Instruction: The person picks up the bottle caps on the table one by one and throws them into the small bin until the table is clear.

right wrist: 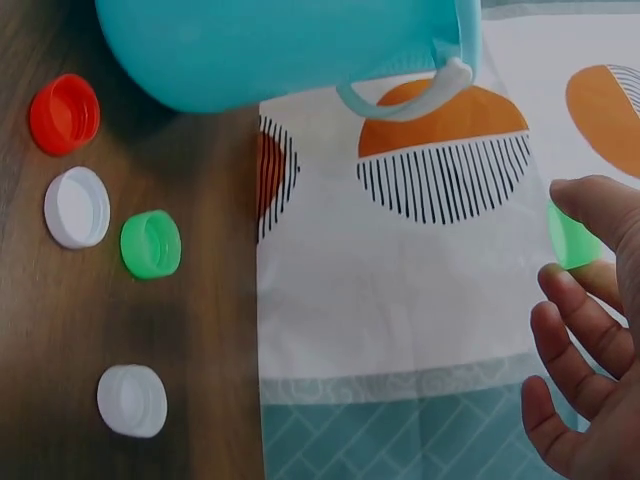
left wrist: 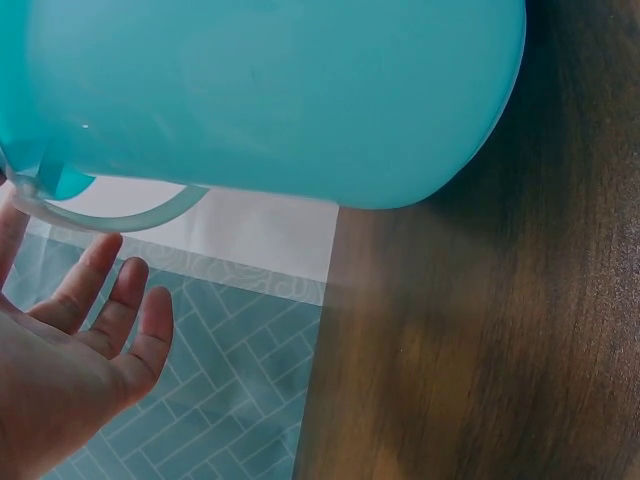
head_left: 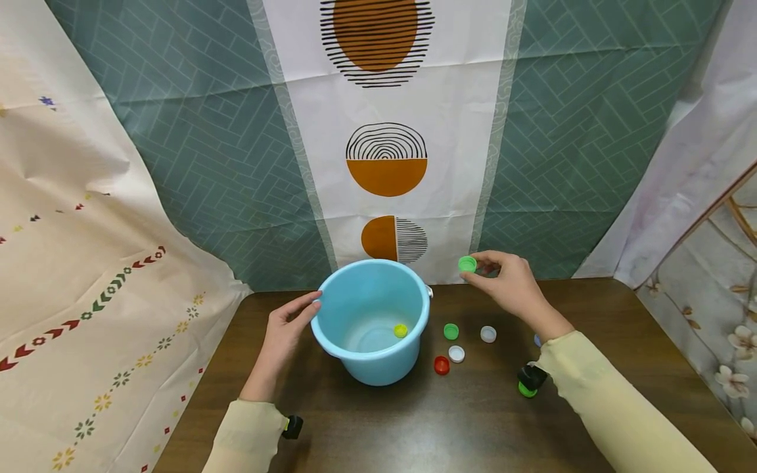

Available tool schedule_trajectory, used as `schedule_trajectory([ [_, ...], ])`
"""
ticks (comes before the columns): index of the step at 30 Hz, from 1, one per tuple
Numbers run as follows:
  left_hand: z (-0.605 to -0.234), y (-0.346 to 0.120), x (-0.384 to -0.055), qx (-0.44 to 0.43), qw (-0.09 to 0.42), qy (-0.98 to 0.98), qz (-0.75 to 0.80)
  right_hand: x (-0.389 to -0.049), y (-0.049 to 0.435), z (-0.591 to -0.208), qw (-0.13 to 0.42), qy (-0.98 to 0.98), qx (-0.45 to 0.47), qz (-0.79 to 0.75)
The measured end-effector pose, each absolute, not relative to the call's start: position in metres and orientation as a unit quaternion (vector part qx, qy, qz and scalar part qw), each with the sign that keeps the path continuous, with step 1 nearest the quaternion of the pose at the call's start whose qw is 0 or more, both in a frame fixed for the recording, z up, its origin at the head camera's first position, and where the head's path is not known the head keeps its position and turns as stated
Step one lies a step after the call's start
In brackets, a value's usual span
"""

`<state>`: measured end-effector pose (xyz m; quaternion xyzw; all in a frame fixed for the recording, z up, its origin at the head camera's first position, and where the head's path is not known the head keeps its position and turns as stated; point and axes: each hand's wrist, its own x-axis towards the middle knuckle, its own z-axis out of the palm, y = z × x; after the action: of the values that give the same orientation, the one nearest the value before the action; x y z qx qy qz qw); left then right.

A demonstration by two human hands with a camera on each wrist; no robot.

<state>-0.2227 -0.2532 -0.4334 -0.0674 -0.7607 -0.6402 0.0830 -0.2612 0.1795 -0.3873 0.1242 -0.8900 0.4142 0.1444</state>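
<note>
A light blue bucket (head_left: 381, 368) stands upright on the table, with a yellow bottle cap (head_left: 400, 330) lying inside it. My left hand (head_left: 284, 332) holds the bucket's left rim between thumb and forefinger; its other fingers are spread in the left wrist view, where the rim contact is cut off. Up in the air to the right of the bucket, my right hand (head_left: 511, 284) pinches a green bottle cap (head_left: 467, 264) between thumb and fingers. Below it on the table lie another green cap (head_left: 451, 331), a red cap (head_left: 441, 365) and two white caps (right wrist: 77, 208).
Partly behind the right wrist strap lies one more green cap (head_left: 527, 390). A bluish cap (head_left: 537, 340) peeks out beside the right sleeve. The bucket's pale handle (right wrist: 410, 104) hangs by its side. A patterned cloth (head_left: 384, 105) hangs behind the brown table (head_left: 414, 427).
</note>
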Motion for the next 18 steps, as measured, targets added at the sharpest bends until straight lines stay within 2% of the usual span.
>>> schedule_trajectory([
  [11, -0.408, -0.245, -0.21, -0.065, 0.068, -0.763, -0.64, -0.268, 0.158, -0.383, 0.135, -0.883, 0.14, 0.428],
  [18, -0.406, -0.244, -0.21, -0.061, 0.066, -0.764, -0.639, -0.269, 0.144, -0.376, 0.131, -0.878, 0.151, 0.435],
])
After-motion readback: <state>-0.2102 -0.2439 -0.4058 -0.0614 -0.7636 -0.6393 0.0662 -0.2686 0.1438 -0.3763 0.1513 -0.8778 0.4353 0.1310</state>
